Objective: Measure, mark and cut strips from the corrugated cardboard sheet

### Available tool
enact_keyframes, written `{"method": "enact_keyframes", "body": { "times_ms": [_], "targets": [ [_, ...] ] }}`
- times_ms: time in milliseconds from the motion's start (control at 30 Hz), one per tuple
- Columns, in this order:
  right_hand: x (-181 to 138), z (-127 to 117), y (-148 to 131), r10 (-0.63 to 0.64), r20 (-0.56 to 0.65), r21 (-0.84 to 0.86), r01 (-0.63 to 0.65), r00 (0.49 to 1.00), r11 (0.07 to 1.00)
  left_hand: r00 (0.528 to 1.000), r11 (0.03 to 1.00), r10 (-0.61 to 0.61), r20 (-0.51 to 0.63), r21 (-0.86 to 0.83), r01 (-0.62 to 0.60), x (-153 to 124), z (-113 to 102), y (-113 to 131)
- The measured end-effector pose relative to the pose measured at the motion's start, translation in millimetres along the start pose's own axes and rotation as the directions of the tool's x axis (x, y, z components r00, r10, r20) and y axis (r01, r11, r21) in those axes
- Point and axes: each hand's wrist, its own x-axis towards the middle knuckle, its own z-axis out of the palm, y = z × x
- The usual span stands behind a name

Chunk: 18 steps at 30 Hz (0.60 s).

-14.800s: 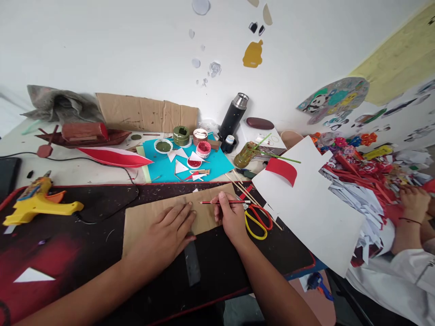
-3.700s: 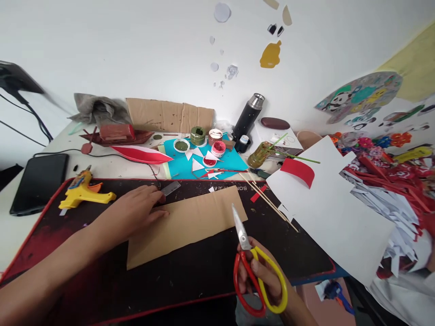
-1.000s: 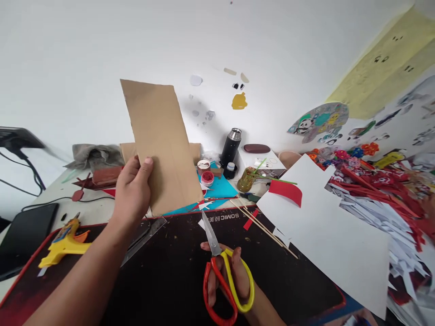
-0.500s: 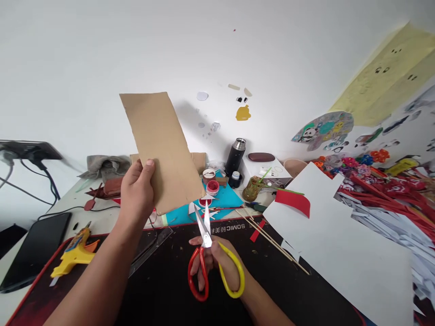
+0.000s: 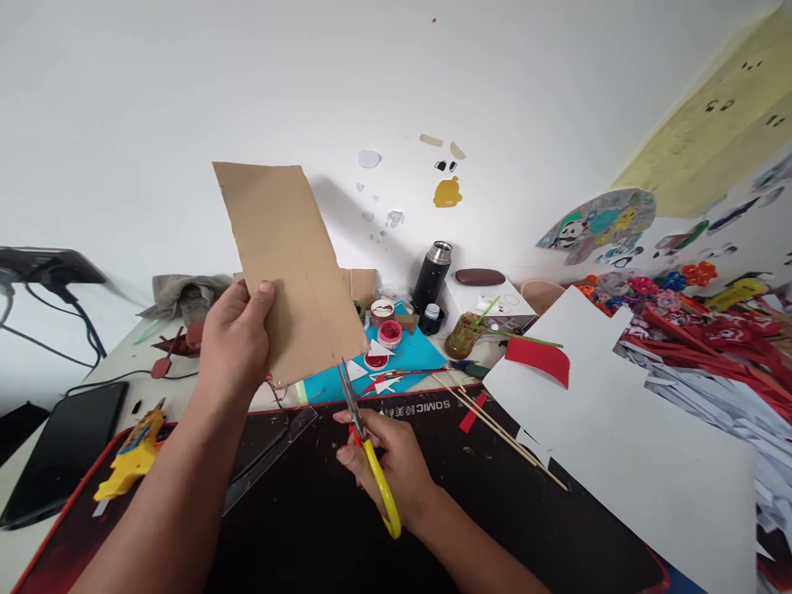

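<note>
Brown cardboard (image 5: pixel 290 260) tilts up, clear of the black mat (image 5: pixel 297 528), its left edge pinched between my left hand's (image 5: pixel 238 338) thumb and fingers; my right hand (image 5: pixel 393 462) grips scissors (image 5: pixel 351 400) at the lower edge. It looks light, stiff, creasable; edge-pinching suits it.

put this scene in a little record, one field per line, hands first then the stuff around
left hand: gripping the cardboard sheet at its left edge, thumb in front
right hand: holding the scissors, blades pointing up
contact: blade tips at the sheet's lower edge; depth of any cut unclear
left side: yellow glue gun, partly behind the left forearm
behind: blue sheet, red paint pot, black flask
right side: thin sticks, white sheet bearing a curved red piece
</note>
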Motion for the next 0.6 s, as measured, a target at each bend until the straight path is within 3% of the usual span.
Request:
{"method": "enact_keyframes", "body": {
  "times_ms": [300,600],
  "targets": [
    [4.4,6.3,2.8,-0.059,-0.061,-0.091,0.053,0.996,0.994,0.996,0.997,0.027,0.085,0.076,-0.033,-7.3,7.5,-2.7],
    [2.3,4.5,5.6,-0.085,-0.113,-0.075,0.076,0.99,0.994,0.994,0.992,0.07,0.078,0.102,-0.078,-8.4,9.2,-8.5]
  ]
}}
